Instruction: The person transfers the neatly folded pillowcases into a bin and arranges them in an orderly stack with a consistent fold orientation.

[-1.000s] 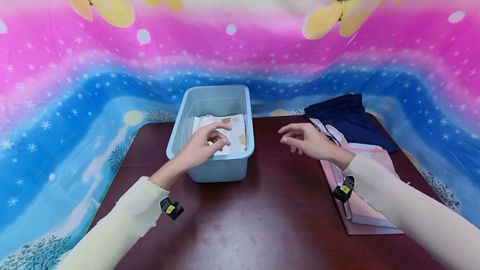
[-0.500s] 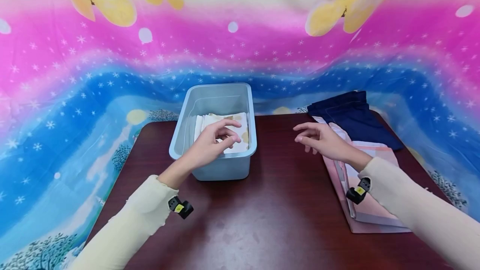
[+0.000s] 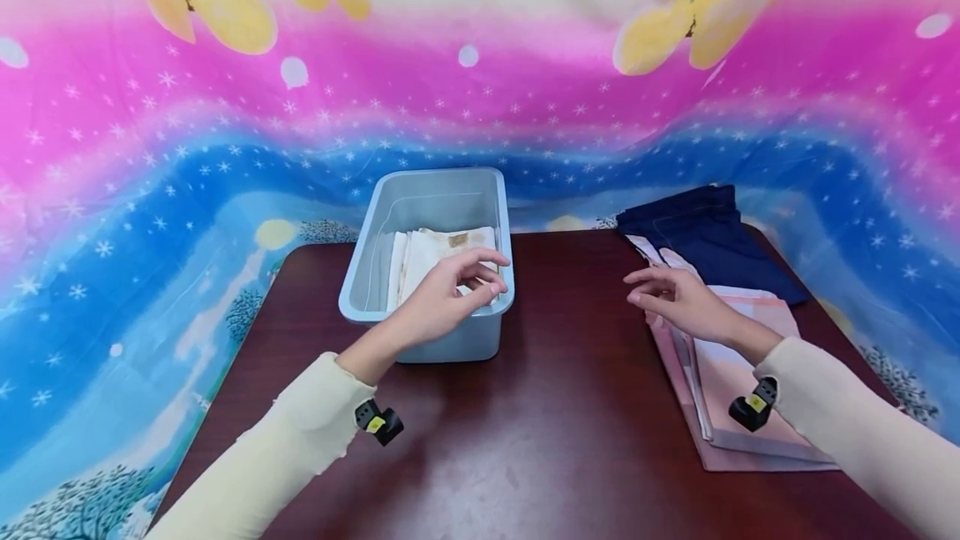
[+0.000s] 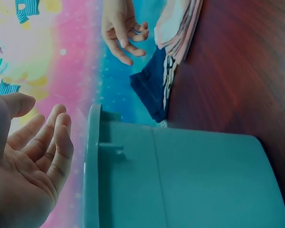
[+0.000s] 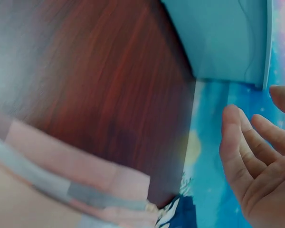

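Observation:
A pale blue plastic bin [image 3: 375, 273] stands at the back middle of the dark red table [image 3: 555, 407], with a folded white cloth with tan spots [image 3: 427, 252] inside. My left hand [image 3: 480, 280] hovers over the bin's near right rim, fingers loosely curled, holding nothing. The left wrist view shows its open palm [image 4: 28, 166] beside the bin wall [image 4: 180, 180]. My right hand [image 3: 660, 294] hangs relaxed and empty above the far left edge of a folded pink cloth stack [image 3: 735, 382]. In the right wrist view its fingers [image 5: 247, 156] are spread over the table edge.
A folded navy garment [image 3: 705, 236] lies behind the pink stack at the table's back right. A bright pink and blue printed sheet [image 3: 150, 190] hangs behind and drapes round the table's sides. Bare table top lies between the bin and the stack.
Both hands have drifted right. The left went from over the cloth in the bin to its right rim. The right moved away from the table's middle to the pink stack.

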Available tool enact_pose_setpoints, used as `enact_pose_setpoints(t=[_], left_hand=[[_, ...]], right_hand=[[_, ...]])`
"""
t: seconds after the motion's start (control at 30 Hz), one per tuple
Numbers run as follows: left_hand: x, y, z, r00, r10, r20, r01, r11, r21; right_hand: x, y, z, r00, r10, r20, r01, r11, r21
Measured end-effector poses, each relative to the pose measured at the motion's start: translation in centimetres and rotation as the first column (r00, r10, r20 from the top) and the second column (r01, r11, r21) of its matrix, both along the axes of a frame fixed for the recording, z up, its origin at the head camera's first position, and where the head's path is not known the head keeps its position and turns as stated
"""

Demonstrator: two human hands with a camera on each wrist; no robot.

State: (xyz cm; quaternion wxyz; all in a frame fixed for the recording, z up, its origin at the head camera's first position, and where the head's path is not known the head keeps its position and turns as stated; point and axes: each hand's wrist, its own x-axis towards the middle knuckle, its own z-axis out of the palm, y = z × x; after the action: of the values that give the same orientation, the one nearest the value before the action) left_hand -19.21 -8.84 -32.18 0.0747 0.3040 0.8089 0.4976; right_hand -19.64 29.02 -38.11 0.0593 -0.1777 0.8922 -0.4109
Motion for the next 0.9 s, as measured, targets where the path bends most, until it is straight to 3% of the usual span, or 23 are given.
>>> enact_pose_setpoints(t=[0.2,0.43,0.7,0.9], left_hand=[[0.8,0.5,-0.2,1.0,-0.012,0.012,0.013,0.999,-0.039],[1.2,1.5,-0.5,0.998,-0.055,0.009,0.055,0.998,-0.041],[1.2,3.0,-0.9,0.995,-0.097,-0.027,0.095,0.994,-0.059],[1.1,4.3,-1.0,0.995,-0.095,0.003,0.095,0.993,-0.071]], right_hand=[[0.6,1.9,-1.0,0.998,-0.026,-0.053,0.03,0.996,0.079],[0.8,3.8,-1.3,0.998,-0.057,0.026,0.055,0.997,0.062],[0.7,5.4,-1.4,0.995,-0.093,0.031,0.088,0.986,0.14],[0.9,6.9,-1.5,0.993,-0.112,0.02,0.107,0.978,0.178]])
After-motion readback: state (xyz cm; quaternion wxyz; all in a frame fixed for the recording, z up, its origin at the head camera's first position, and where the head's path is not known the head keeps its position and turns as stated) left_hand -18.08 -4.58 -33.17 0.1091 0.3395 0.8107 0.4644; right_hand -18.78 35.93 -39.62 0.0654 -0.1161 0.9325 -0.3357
